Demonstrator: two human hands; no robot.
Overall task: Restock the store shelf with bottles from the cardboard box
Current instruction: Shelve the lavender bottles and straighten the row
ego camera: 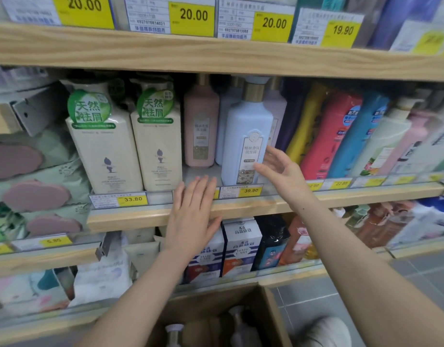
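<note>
A pale blue bottle (pixel 246 136) with a gold collar stands upright at the front of the middle shelf (pixel 241 209). My right hand (pixel 281 171) is spread beside it, thumb and fingertips touching its lower right side without gripping. My left hand (pixel 193 209) lies flat and open over the shelf's wooden front edge, in front of an empty gap. Behind the gap stands a pink bottle (pixel 201 128). The open cardboard box (pixel 268 311) sits on the floor below, with several bottles (pixel 241 326) inside.
Two cream bottles (pixel 131 141) with green labels stand left of the gap. Yellow, red and blue bottles (pixel 341 134) lean to the right. Boxed products (pixel 241 246) fill the shelf below; tissue packs (pixel 36 171) are at left. My knee (pixel 326 331) is beside the box.
</note>
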